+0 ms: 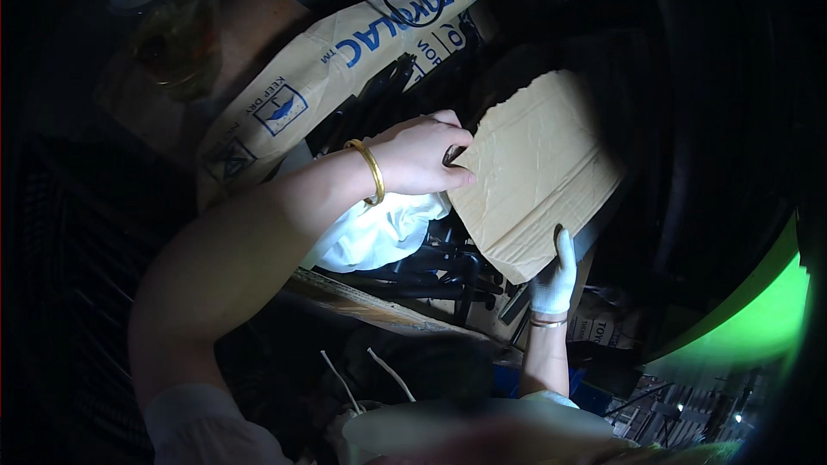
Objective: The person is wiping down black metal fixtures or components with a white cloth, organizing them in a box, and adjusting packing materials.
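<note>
A piece of brown cardboard (543, 159) with one torn edge is held up between my two hands. My left hand (426, 153), bare with a gold bangle at the wrist, pinches its left edge between thumb and fingers. At its lower right corner, my right hand (554, 280) grips it in a white glove, thumb over the front and the other fingers hidden behind. Below my left wrist lies crumpled white sheeting (379, 237), cloth or plastic. Black rod-like parts (469, 280) show beneath the cardboard, inside an open carton (379, 310).
A brown paper sack (310, 90) with blue print lies along the far side of the black parts. At far left stands a clear jar (177, 43) with a white lid. A bright green curved surface (749, 301) is at right. Much of the surroundings is dark.
</note>
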Demonstrator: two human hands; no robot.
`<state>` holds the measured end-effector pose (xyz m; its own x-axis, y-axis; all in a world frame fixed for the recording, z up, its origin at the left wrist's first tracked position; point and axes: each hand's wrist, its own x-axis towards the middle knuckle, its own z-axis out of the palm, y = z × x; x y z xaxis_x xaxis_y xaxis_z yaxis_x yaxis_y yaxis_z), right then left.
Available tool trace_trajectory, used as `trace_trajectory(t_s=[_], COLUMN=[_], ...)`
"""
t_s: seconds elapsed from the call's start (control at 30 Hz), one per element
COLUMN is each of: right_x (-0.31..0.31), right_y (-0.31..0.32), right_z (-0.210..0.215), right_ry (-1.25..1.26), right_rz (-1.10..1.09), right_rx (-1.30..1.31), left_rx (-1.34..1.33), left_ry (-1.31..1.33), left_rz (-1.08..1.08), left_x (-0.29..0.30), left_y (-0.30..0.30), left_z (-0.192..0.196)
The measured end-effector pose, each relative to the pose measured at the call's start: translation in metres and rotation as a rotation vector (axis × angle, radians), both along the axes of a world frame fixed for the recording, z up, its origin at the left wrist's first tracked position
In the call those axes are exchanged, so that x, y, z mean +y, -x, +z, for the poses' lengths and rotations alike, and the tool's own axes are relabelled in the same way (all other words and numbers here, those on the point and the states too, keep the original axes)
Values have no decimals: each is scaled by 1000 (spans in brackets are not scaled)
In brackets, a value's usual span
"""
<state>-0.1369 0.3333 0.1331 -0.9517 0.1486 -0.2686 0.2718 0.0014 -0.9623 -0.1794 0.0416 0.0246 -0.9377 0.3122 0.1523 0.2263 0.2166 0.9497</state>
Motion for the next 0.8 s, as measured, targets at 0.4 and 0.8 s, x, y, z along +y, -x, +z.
trace_trajectory(t_s=[0.4, 0.8], right_x=[-4, 12], right_y=[-24, -25], right_z=[-19, -28], right_ry=[269, 204], right_rz=[18, 121], right_rx=[-183, -122], left_rx=[-72, -499], left_ry=[-285, -525], left_rz=[-37, -257], left_x=[-1, -5], left_y=[4, 10], left_z=[0, -9])
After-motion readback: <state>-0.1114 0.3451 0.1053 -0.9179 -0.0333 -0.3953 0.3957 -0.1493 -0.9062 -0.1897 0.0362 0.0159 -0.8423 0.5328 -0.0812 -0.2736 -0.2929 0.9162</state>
